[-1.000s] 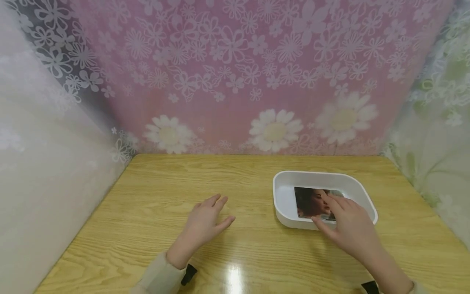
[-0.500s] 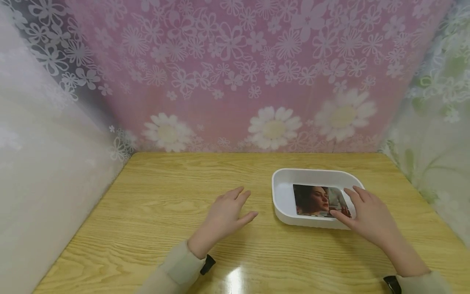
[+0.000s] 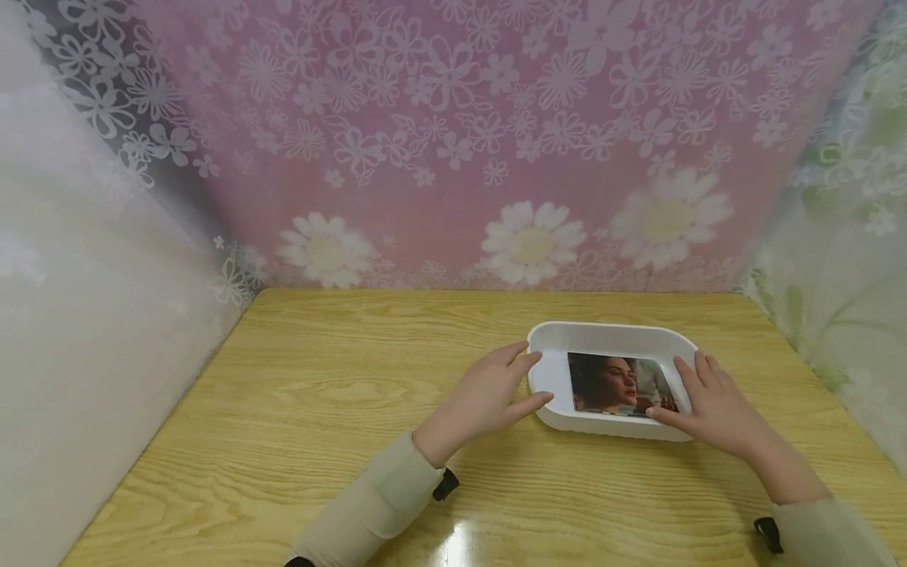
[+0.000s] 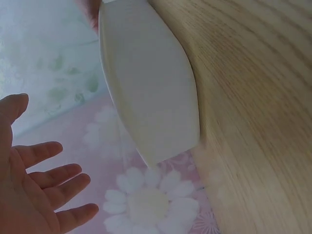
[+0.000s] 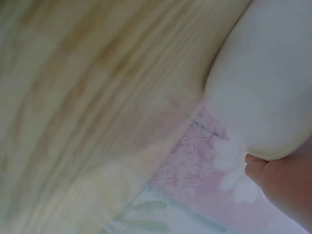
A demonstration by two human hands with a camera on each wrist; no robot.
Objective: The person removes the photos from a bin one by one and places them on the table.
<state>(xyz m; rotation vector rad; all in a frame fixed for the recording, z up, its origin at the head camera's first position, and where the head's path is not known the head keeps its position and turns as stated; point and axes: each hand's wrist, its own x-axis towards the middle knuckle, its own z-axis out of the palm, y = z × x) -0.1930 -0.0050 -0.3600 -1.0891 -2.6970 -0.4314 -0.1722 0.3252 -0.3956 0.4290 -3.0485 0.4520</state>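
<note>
My R hand [image 3: 730, 413] hides the near R corner of the white tray [image 3: 616, 329], and its thumb covers a bit of the photo card's [image 3: 616, 383] near edge. The R wrist view is dim + soft, just a few fingers at the tray rim, rest of hand cut off, so can't tell how hard they press, if at all. L hand [image 3: 489, 394] is spread, thumb well away from fingers, holding nothing; from above its tips overlap the tray's L end, but the L wrist view shows a gap, so it's just beside, prob. not touching. R hand also spread, fingers loose over the rim by that hand, thumb over the near side, nothing pinched. Tray sits b/w my hands w/ the photo card flat inside, nearer R than L. Tray = smooth, plastic-looking, rounded corners, sloped walls; card = glossy, rectangular, dark print of a person. Under both hands: wood-grain table [image 3: 340, 409], w/ a glare spot below L hand. Beyond them, pink floral backdrop [image 3: 425, 197], white daisies along its foot. Pale sleeves [image 3: 375, 496], cut off at frame edge.
</note>
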